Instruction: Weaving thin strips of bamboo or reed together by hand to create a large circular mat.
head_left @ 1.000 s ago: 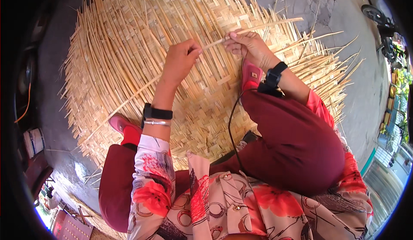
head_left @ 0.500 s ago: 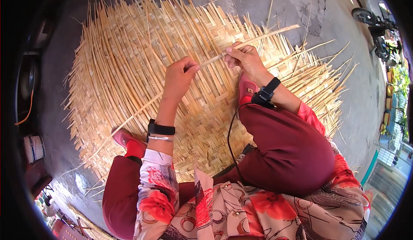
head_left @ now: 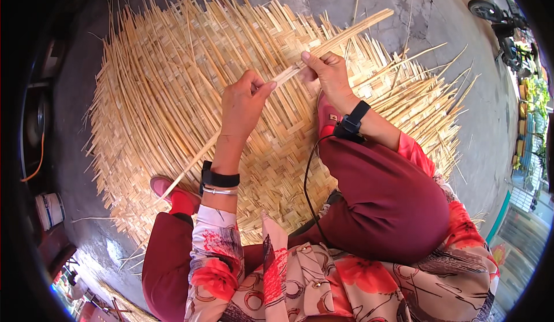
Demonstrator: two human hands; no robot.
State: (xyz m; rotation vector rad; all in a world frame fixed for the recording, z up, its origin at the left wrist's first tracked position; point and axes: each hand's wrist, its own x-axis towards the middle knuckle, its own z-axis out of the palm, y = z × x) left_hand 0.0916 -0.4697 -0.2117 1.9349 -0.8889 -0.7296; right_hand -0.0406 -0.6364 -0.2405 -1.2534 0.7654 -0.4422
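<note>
A long pale bamboo strip (head_left: 365, 25) runs slantwise across my front, high at the right and low at the left. My left hand (head_left: 244, 101) pinches it between thumb and fingers. Farther up the strip, my right hand (head_left: 331, 79) has its thumb pressed along it, fingers curled beneath and partly blurred. Between the hands the strip shows a dark joint or knot. Its lower tail passes behind my left wrist toward my left shoe (head_left: 163, 186). Below both hands spreads a partly woven bamboo mat (head_left: 271, 169), with many loose strip ends standing out along its far and right edges.
My shoes rest on the mat, and my right knee (head_left: 398, 212) rises close to my right forearm. A black cable (head_left: 307, 192) hangs from the right wrist strap. A white bucket (head_left: 50, 210) stands at the left; a motorbike (head_left: 503, 30) and potted plants (head_left: 534, 105) are at the far right.
The strip has tilted more steeply, and its lower left tail reaches less far out. My left hand has shifted slightly right along with it; my right hand stays near the same spot.
</note>
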